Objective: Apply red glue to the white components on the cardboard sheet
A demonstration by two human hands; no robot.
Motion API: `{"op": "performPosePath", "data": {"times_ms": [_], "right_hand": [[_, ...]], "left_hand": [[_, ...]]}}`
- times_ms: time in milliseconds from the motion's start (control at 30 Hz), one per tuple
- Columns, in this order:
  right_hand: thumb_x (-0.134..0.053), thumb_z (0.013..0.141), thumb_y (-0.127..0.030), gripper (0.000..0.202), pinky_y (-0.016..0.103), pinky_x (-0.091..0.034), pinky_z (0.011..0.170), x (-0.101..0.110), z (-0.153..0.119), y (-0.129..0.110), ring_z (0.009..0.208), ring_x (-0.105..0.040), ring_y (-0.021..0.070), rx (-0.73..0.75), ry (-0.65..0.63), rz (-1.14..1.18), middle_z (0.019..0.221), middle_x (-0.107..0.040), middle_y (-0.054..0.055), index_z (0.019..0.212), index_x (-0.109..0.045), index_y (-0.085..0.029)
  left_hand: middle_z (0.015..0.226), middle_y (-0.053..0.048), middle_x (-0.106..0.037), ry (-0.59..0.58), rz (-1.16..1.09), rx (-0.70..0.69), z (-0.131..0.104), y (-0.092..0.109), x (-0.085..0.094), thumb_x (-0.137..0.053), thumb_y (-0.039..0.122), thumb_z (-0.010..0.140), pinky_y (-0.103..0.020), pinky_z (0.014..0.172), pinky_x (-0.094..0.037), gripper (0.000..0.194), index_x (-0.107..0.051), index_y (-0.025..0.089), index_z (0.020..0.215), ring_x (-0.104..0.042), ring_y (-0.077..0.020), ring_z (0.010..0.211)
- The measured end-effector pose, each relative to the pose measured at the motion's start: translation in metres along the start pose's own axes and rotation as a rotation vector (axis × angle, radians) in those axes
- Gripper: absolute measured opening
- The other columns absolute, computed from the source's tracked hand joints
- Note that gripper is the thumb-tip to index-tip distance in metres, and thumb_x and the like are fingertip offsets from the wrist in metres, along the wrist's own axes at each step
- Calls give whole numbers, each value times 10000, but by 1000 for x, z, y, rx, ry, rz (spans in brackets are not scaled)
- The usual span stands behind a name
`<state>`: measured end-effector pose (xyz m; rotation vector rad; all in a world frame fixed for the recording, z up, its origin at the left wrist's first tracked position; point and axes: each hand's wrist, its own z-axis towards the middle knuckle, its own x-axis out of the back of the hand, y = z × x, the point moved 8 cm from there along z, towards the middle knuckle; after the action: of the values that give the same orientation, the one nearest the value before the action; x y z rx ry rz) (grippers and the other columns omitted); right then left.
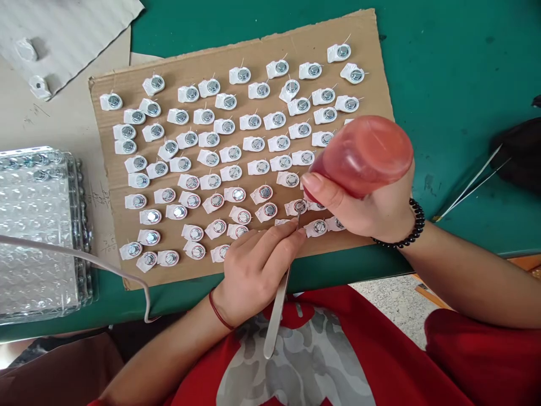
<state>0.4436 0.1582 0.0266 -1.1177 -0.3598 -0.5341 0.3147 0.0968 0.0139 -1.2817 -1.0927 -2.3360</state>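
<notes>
My left hand is closed around a pair of metal tweezers, whose rounded back end points down toward my shirt. Their tip reaches one of the small white pieces with a round silver centre on a cardboard sheet. In my right hand, a bottle of red liquid is tipped with its base up. Its nozzle is hidden behind my fingers, close to the same piece. Many similar white pieces lie in loose rows on the cardboard, several with a thin wire sticking out.
Stacked clear plastic trays stand on the left, with a pale cable crossing them. Two loose white parts lie at upper left. Another pair of tweezers rests on the green table near a black object.
</notes>
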Motion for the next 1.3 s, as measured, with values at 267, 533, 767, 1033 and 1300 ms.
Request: {"op": "performPosePath", "data": {"times_ms": [267,533,767,1033,1300], "right_hand": [[-633,761,-461,300,307,-511,631,1,-2,-2,649,-570,153,49,-1,-33,613,-522,-12,688,-486,-210],[-687,702,-403,272,284,-444,480,2,-3,-7,554,-529,134,91,18,-77,598,-547,-22,678,-492,-215],[-722,688,-327,188,306,-487,514,8,2,6,570,-580,151,-91,42,246,620,-606,-4,678,-573,-213],[-705,690,-313,177,285,-470,475,13,1,3,533,-555,142,-176,80,337,594,-582,5,610,-582,-212],[-688,677,-322,202,269,-442,464,7,-1,-4,493,-518,112,-113,-24,312,551,-556,-16,588,-560,-195]], "left_hand": [[937,-78,-682,14,4,1,1,0,1,-516,64,814,-223,609,-511,167,-543,139,960,-658,-150,776],[940,-68,-683,14,-5,17,2,-1,1,-506,66,819,-215,613,-511,159,-540,148,951,-659,-140,772],[948,-68,-678,3,-29,42,1,-2,0,-504,64,815,-230,642,-521,171,-536,143,963,-656,-152,813],[858,-11,-671,53,-27,156,6,-9,4,-521,59,797,-199,624,-502,145,-530,178,878,-637,-109,732],[702,33,-608,-31,-138,413,19,-35,5,-535,141,818,-201,520,-415,54,-552,192,811,-574,-93,636]]}}
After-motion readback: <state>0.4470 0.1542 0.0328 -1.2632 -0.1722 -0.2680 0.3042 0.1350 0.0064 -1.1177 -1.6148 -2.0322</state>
